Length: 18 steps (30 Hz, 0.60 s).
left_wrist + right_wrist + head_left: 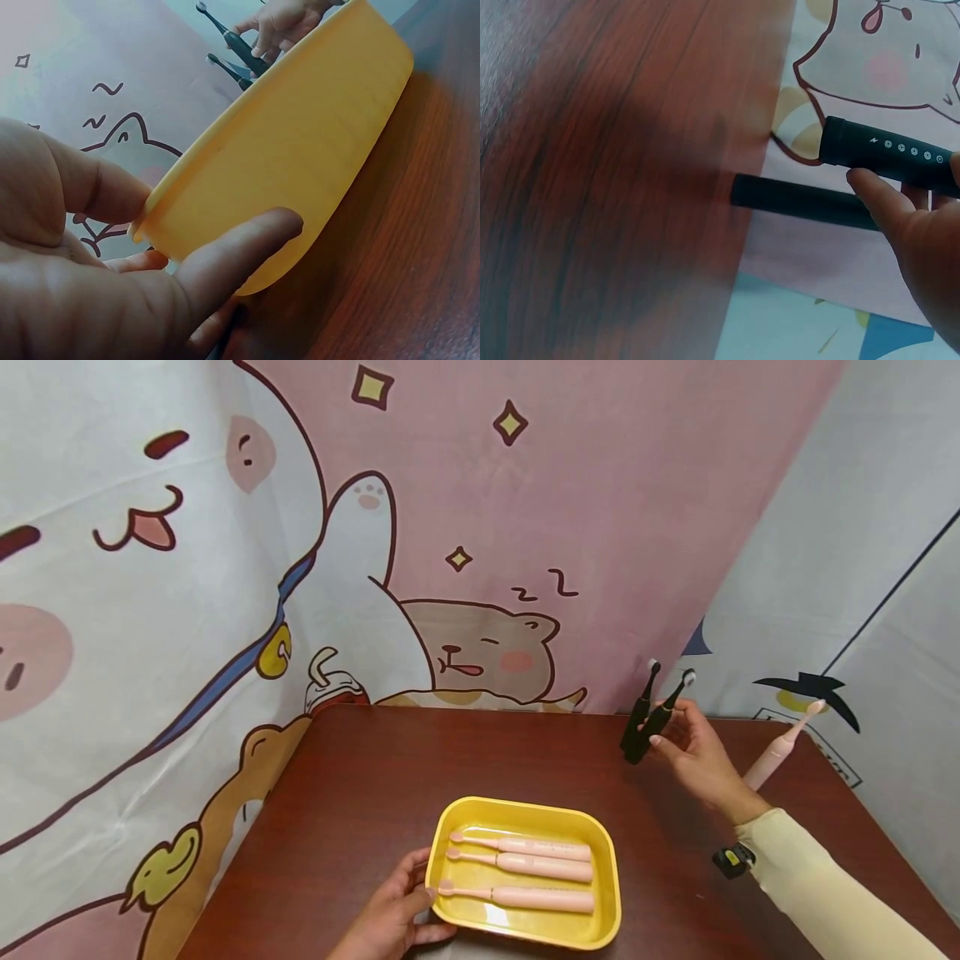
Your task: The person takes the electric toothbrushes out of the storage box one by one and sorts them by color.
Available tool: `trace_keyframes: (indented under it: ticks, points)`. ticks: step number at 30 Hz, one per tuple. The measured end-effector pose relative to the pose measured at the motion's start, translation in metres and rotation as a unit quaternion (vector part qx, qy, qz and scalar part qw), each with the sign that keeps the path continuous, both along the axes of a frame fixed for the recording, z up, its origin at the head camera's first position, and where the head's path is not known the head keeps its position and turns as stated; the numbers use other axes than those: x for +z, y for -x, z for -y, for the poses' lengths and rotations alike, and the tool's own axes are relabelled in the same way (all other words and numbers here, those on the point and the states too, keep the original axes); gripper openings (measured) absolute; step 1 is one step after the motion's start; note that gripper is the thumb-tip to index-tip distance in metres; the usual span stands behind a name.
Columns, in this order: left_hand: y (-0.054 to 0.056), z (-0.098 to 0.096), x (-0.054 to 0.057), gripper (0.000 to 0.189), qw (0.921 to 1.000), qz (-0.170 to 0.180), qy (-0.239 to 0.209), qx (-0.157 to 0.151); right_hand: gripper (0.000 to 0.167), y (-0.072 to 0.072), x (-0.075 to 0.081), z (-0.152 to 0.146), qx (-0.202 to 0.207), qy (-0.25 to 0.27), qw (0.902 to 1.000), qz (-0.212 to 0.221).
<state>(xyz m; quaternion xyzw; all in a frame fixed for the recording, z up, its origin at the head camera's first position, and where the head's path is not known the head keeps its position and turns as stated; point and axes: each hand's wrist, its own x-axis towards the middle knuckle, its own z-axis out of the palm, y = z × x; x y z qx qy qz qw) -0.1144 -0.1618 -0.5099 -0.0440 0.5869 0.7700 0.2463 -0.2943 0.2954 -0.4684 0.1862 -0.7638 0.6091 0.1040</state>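
My left hand (397,902) holds the left end of a yellow plastic tray (525,937). In the left wrist view one digit reaches the rim and another lies along the tray's outer wall (300,150). Three pink electric toothbrushes lie side by side in the tray, the front one (543,900) nearest me. At the back right, my right hand (697,756) pinches the handle of a black electric toothbrush (656,720), head up. Its row of round marks shows in the right wrist view on the handle (889,146). Close beside it a second black toothbrush (802,201) stands upright.
A pink electric toothbrush (772,760) stands at the right, behind my right wrist, its lower end hidden. The dark red-brown wooden table (360,777) ends at a cartoon-printed cloth (637,485) hanging behind and along both sides.
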Motion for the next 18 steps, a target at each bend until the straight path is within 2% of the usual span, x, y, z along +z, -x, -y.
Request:
trace_keyframes:
  ticks: [10, 18]
  points:
    - [0.000, 0.001, -0.001, 0.068, 1.0000, -0.001, -0.001, -0.003, 0.051, 0.010, -0.012, -0.004, -0.001, 0.032, 0.9994, 0.015]
    - [-0.001, 0.000, -0.002, 0.069, 1.0000, -0.003, -0.009, -0.003, 0.052, 0.019, -0.024, -0.002, -0.041, 0.003, 0.9990, 0.018]
